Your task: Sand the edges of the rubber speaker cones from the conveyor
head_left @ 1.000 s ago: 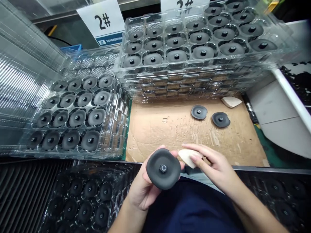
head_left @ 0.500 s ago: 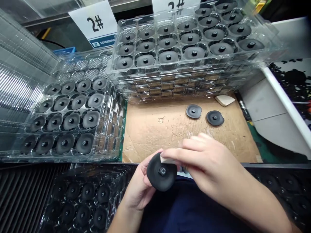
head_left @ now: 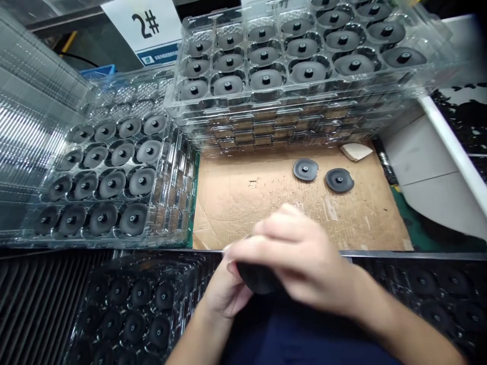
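Head view: dark moulded disc [head_left: 258,279] held low in my left hand [head_left: 222,296], right hand [head_left: 299,266] over it

The disc sits just above my lap, at the desk's near edge; the fingers [head_left: 220,286] of my left hand curl up around its rim and grip it; my right hand's fingers lie across the top, blurred, so I cannot tell whether they are pinching it; it looks light and stiff, with a matte face that shouldn't slip, so the rim is the place to hold; compared with the earlier view, my right hand now covers the central stud and most of the disc; beyond, on the cardboard sheet [head_left: 266,203], lie two more dark discs [head_left: 321,175] and a cream wedge [head_left: 355,151]; clear trays [head_left: 304,66] of discs are stacked farther on.
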### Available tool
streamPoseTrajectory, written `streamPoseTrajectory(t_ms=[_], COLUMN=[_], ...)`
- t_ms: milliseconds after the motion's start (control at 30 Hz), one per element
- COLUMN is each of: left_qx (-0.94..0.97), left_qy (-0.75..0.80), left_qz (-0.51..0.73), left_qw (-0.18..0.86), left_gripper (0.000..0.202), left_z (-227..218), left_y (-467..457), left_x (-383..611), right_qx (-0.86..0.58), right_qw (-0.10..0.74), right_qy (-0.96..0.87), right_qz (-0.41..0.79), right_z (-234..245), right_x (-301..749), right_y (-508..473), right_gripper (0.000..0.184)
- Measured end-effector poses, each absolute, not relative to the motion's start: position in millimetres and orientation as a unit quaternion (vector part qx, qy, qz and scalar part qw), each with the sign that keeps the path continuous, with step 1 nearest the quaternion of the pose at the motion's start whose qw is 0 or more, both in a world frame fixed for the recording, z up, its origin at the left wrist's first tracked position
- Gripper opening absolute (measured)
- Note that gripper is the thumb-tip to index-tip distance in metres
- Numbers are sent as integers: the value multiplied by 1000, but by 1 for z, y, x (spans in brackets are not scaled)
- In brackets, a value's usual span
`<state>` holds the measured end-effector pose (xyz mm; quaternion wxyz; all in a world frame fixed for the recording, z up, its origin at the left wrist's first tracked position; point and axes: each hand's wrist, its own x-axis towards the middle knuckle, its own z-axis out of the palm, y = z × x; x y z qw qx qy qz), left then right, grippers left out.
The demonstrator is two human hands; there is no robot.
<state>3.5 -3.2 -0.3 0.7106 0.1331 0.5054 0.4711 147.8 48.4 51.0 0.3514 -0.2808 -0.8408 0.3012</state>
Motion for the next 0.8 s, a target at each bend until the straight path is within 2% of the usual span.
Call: streamPoseTrajectory(t_ms=[100, 200, 300, 400, 467, 600, 700, 800], left_qx=[166, 179, 175, 130, 93, 70, 74, 76], left_qy=[517, 546, 509, 415, 347, 310, 319, 333], left_qz=[426, 400, 435, 490, 510, 510, 505, 505], left_qw=[724, 714, 722, 755, 781, 799, 798, 793], left_gripper=[50, 38, 44, 66, 60, 52, 51, 52], left_z=[-2, -2, -2, -1, -2, -4, -3, -1], left_y=[0, 3, 4, 2, 0, -2, -2, -1], left_x=[2, 4, 2, -7, -13, -21, -20, -15], right_qx=[-368, -298, -288, -432, -485, -475, -495, -532], right_qw=[317, 350, 358, 327, 294, 258, 266, 332], right_qy=[-830, -855, -833, -757, -731, -745, -734, -693], right_qz=[272, 238, 308, 365, 380, 391, 383, 355], right_z=[51, 54, 45, 14, -16, -62, -52, -7], right_x=[147, 142, 148, 165, 173, 172, 168, 159], right_y=[48, 49, 58, 64, 59, 33, 29, 37], right_gripper=[27, 27, 28, 23, 21, 20, 21, 22])
